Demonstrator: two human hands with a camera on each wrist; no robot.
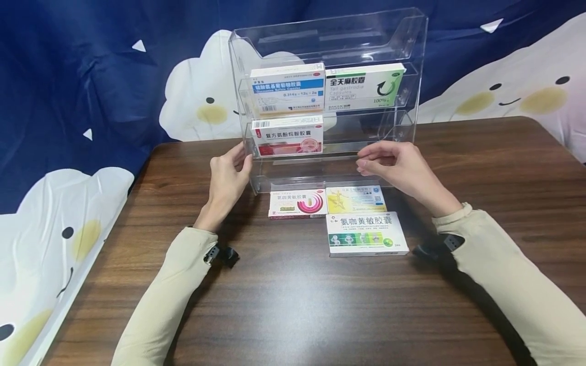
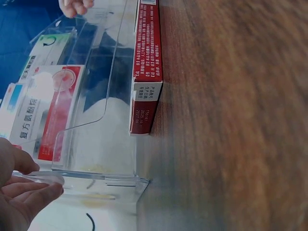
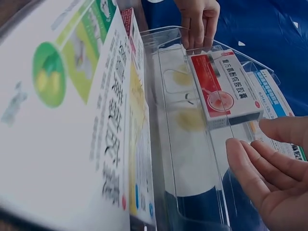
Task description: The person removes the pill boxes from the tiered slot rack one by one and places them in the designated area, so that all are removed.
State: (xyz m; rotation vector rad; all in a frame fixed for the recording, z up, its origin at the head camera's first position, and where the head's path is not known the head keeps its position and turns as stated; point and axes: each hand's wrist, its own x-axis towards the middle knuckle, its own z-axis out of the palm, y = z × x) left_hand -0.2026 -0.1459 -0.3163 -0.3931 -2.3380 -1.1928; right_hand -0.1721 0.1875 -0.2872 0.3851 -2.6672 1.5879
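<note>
A clear tiered rack (image 1: 352,122) stands at the back of the table. My left hand (image 1: 227,175) grips its left side edge; in the left wrist view thumb and fingers (image 2: 36,192) lie on either side of the clear panel. My right hand (image 1: 398,165) hovers in front of the rack's right half, fingers slightly bent, holding nothing. On a middle tier, the red-and-white box (image 1: 288,137) sits at the left. Above it stand a blue-and-white box (image 1: 287,91) and a green-and-white box (image 1: 363,89).
Flat on the table before the rack lie a pink-and-white box (image 1: 297,203), a yellow-and-white box (image 1: 356,199) and, nearer, a larger white-and-green box (image 1: 366,234). Behind the wooden table (image 1: 274,305) hangs a blue cloth (image 1: 114,66) with white cloud figures.
</note>
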